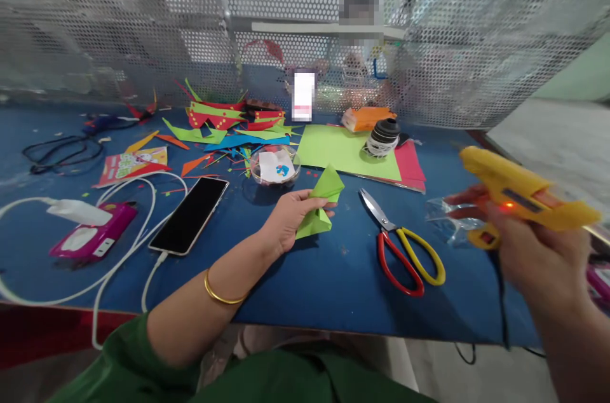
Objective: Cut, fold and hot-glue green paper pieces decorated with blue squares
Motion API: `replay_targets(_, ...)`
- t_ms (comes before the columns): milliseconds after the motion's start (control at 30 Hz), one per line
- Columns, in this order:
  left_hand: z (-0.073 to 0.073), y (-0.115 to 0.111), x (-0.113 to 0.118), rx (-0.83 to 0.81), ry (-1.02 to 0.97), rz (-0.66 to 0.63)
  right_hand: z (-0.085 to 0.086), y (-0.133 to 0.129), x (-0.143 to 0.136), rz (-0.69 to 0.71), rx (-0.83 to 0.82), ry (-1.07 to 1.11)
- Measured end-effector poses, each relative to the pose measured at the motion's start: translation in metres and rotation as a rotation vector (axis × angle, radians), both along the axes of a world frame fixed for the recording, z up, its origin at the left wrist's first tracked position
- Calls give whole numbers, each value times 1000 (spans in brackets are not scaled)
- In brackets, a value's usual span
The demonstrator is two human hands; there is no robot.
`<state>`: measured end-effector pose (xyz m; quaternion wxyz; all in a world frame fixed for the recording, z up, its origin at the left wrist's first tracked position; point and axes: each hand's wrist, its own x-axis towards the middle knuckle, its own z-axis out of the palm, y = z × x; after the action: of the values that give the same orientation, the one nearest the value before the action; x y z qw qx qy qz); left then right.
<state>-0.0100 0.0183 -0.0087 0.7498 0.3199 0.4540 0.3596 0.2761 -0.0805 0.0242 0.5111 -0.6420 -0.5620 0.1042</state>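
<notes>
Folded green paper [328,185] is pinched in my left hand [293,215], above the middle of the blue table. My right hand [538,250] grips a yellow hot glue gun [512,184] off to the right, its red light lit and its nozzle pointing left. A crumpled clear plastic piece [452,222] lies by the fingers of that hand. Between my hands, scissors [393,231] with one red and one yellow handle lie slightly open on the table.
Left of me lie a phone [193,215], white cables and a magenta power strip [95,234]. Behind are a glass bowl [274,168], cut paper pieces [210,117], green sheets [343,149] and a string-wound black spool [384,136]. A perforated metal screen [157,15] borders the back.
</notes>
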Motion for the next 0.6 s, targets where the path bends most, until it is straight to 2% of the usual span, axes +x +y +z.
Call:
replay_targets(33,0,0,0,17,5,11,1,0,-18,140,-43,150)
replay_targets(100,1,-1,0,48,23,47,-1,3,-51,380,-103,221)
replay_targets(167,2,-1,-1,66,43,92,-8,5,-74,503,-104,217)
replay_targets(267,3,0,-2,78,55,147,-25,4,-86,452,-80,88)
replay_targets(367,1,2,-2,94,45,194,-38,-1,-79,415,-70,-93)
replay_targets(600,-4,1,0,119,72,205,-47,-3,-74,393,-62,-218)
